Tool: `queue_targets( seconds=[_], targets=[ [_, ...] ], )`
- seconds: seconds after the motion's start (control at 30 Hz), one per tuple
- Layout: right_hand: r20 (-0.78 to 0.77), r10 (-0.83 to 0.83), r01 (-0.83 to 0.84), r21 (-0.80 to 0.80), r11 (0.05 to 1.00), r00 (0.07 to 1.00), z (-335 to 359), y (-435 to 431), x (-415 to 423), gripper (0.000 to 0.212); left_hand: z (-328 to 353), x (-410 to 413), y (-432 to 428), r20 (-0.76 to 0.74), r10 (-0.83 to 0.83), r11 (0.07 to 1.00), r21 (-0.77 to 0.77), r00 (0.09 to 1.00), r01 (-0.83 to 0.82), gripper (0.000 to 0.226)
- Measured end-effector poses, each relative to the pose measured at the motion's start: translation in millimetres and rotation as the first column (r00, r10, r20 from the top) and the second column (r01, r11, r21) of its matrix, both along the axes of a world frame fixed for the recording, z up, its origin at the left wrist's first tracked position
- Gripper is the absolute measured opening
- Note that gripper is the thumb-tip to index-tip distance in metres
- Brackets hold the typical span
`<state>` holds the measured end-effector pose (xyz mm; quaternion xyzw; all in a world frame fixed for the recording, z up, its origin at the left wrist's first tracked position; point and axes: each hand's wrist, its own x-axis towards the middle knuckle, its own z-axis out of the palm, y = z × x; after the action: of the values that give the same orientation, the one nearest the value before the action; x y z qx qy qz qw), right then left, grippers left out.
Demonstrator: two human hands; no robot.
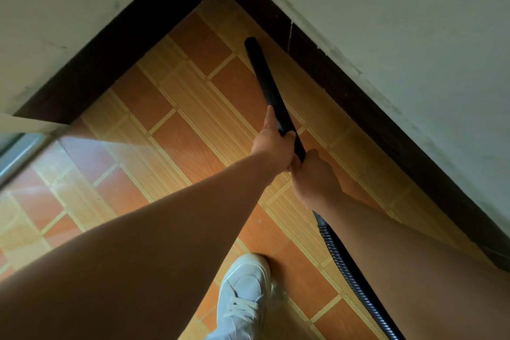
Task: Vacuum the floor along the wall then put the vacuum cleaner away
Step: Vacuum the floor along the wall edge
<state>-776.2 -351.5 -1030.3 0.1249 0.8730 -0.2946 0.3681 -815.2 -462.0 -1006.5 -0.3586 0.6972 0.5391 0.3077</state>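
Down by the corner where two white walls (pixel 386 22) meet, I have both hands on the black vacuum tube (pixel 266 85). My left hand (pixel 271 143) is wrapped tight around it higher up, thumb lying along the tube, fingers curled over the far side. My right hand (pixel 314 176) is closed around the lower end, just below the left and touching it, where the tube joins the ribbed black hose (pixel 347 265). That hose runs back under my right forearm toward the bottom edge. The tube slants away from me, its open tip close to the dark brown skirting board (pixel 345 85) on the right-hand wall, over the orange and yellow patterned tile floor (pixel 176 130). Whether the tip touches the tiles I cannot tell. My white laced sneaker (pixel 242 295) stands on the tiles below my arms.
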Motion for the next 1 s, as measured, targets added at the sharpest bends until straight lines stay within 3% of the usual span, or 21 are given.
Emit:
queue_targets(
  seconds=[0.23,0.33,0.47,0.63,1.0],
  targets=[
    [0.045,-0.031,0.035,-0.090,0.995,0.999,1,-17,-18,0.036,-1,-16,-13,0.042,0.036,0.999,-0.017,0.998,-0.036,0.081],
    [0.205,-0.194,0.249,-0.293,0.923,0.959,4,-15,-21,0.044,0,-19,-18,0.069,0.111,0.993,0.029,0.991,-0.114,0.084],
    [0.419,-0.157,0.342,-0.412,0.844,0.894,10,-4,-18,0.037,0,-19,-21,0.066,0.146,0.988,0.046,0.987,-0.149,0.086],
    [0.272,-0.169,0.261,-0.347,0.901,0.947,3,-5,-18,0.061,2,-24,-18,0.044,0.121,0.991,0.056,0.992,-0.123,0.084],
    [0.237,-0.214,0.267,-0.225,0.937,0.948,-2,-43,-61,0.063,4,-63,-36,0.008,0.032,0.999,-0.022,0.999,-0.032,0.080]
  ],
)
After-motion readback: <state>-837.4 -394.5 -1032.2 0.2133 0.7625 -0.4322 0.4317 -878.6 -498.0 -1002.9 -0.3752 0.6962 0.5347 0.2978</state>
